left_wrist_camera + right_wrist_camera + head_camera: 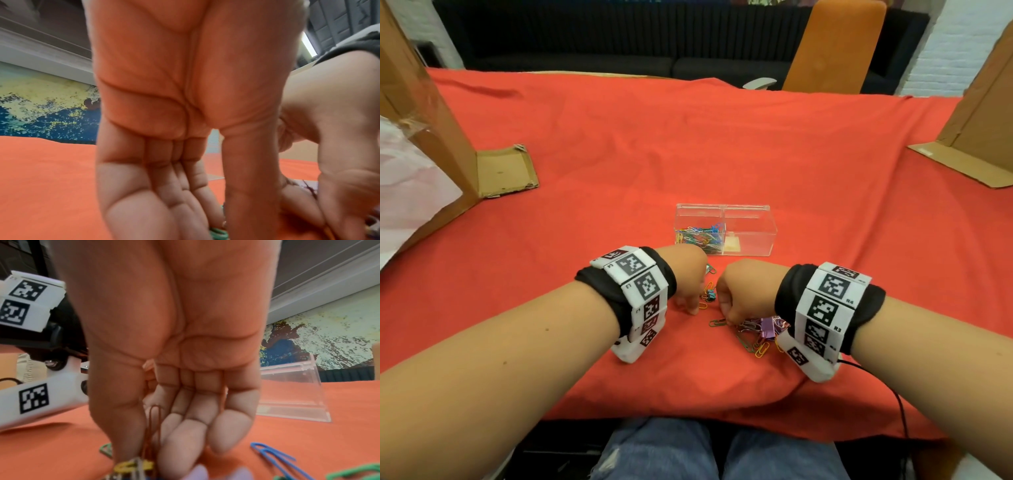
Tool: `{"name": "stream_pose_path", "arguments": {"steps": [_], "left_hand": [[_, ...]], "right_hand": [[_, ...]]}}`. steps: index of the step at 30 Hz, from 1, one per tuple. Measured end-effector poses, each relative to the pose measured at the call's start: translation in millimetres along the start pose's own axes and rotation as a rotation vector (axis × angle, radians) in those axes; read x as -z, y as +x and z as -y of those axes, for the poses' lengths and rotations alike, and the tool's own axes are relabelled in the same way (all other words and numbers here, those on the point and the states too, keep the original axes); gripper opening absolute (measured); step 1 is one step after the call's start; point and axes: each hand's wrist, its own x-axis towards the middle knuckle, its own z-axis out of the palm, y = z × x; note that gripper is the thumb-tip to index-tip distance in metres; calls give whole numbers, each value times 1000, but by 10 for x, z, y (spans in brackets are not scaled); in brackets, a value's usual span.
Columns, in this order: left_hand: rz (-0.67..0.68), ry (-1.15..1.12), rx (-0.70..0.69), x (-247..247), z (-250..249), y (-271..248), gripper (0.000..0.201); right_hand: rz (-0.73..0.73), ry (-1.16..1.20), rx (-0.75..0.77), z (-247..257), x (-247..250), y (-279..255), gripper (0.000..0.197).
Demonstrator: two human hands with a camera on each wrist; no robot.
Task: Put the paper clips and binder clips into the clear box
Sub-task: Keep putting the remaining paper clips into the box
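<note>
The clear box (763,222) stands on the red cloth with coloured paper clips (700,236) in its left compartment; its right compartment holds only a small pale square. Just in front of it, my left hand (697,301) curls down onto the cloth, with thumb and fingertips closing on a small teal binder clip (218,233) among a few loose clips (709,294). My right hand (727,320) reaches into the pile of paper clips and purple binder clips (760,334). Its thumb and fingers pinch a brown paper clip (153,426) with a yellow one (133,466) below.
A blue paper clip (271,456) and a green one (353,472) lie loose on the cloth near the clear box (292,392). Cardboard boxes stand at the left (431,137) and right (979,130) table edges. An orange chair (835,44) stands behind the table.
</note>
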Motion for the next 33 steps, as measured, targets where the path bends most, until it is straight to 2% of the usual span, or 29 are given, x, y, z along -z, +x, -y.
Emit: {"name": "stream_pose_path", "arguments": {"steps": [5, 11, 16, 20, 26, 33], "left_hand": [[-49, -10, 1, -25, 12, -49, 27], [-124, 105, -21, -73, -36, -99, 27], [-114, 94, -26, -39, 20, -92, 23], [-241, -9, -21, 180, 130, -175, 16], [-537, -117, -29, 476, 310, -172, 11], [-673, -164, -39, 574, 369, 9, 15]], "right_hand": [[-27, 60, -8, -41, 10, 26, 9], [-171, 177, -6, -115, 96, 28, 16], [-256, 199, -41, -192, 137, 39, 34], [-328, 300, -69, -295, 199, 70, 29], [-505, 495, -67, -370, 400, 170, 16], [-685, 736, -108, -382, 584, 463, 12]]}}
